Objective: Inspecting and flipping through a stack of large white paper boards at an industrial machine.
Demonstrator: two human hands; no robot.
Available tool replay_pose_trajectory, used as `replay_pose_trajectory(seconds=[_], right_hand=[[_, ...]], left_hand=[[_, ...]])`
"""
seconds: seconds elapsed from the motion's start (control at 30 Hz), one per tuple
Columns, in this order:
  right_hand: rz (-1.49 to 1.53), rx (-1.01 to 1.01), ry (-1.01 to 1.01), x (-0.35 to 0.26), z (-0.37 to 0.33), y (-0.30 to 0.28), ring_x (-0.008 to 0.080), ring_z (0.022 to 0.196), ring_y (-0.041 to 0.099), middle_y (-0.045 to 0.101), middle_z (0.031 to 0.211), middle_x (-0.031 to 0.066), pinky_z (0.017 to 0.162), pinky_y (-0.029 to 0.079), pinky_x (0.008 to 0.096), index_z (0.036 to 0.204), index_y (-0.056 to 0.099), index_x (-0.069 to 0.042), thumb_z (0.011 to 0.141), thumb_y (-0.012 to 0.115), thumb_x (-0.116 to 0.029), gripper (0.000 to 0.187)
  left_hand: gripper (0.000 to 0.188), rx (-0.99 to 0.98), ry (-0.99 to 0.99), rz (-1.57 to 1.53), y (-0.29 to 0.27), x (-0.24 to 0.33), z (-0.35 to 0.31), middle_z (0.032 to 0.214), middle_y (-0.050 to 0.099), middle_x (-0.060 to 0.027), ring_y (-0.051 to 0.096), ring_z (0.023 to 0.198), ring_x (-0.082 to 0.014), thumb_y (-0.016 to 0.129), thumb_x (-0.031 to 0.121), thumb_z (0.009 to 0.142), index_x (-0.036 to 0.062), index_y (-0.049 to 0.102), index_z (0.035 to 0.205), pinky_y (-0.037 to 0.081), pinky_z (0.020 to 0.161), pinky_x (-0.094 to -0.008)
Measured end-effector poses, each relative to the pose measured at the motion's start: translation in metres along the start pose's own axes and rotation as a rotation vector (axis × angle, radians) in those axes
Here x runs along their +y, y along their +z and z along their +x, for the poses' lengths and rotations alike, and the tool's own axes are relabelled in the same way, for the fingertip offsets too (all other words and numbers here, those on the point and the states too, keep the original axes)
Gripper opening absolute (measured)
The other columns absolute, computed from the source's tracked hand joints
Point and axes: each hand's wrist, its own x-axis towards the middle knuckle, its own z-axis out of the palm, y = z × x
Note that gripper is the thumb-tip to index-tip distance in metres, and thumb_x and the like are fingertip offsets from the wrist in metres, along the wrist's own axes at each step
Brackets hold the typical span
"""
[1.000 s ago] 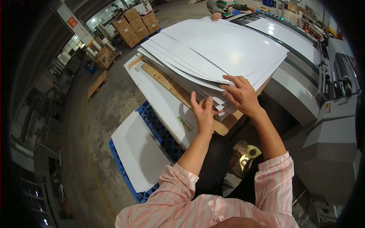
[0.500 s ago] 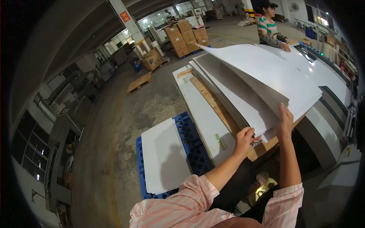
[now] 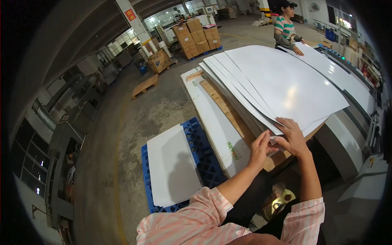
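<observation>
Both hands (image 3: 277, 143) pinch the white sheets' (image 3: 286, 85) near edge.

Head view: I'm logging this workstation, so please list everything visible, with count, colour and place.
Sheets: fanned stack, white, centre right.
Board: one, white, beside the stack.
Plastic pallet: one, blue, on floor, bearing a white sheet pile.
Wooden pallet: one, tan, floor beyond.
Cartons: several, brown, far floor.
Co-worker: one, striped top, far end.
Left hand: at the stack's near edge.
Right hand: pinching sheet corners.
</observation>
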Motion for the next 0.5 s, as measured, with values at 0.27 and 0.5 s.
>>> replay_pose_trajectory(seconds=[0.27,0.5], right_hand=[[1.031,0.504,0.825,0.01,0.013,0.009,0.011,0.078,0.054,0.061,0.089,0.0024,0.07,0.044,0.0254,0.097,0.064,0.0,0.089,0.053,-0.032,0.034],[0.314,0.096,0.19,0.01,0.003,0.007,0.0306,0.099,0.054,0.059,0.11,0.0099,0.084,0.043,0.0356,0.103,0.063,-0.005,0.075,0.058,-0.005,0.028]], left_hand=[[0.031,-0.01,-0.056,0.169,-0.006,-0.003,0.003,0.099,0.055,-0.009,0.063,0.078,-0.0197,0.044,0.006,0.09,-0.0037,0.049,0.119,0.052,0.071,-0.0266],[0.046,0.085,-0.006,0.065,0.005,0.006,-0.001,0.095,0.055,-0.0111,0.061,0.079,-0.0222,0.041,0.006,0.09,-0.0008,0.026,0.134,0.053,0.071,-0.0333]])
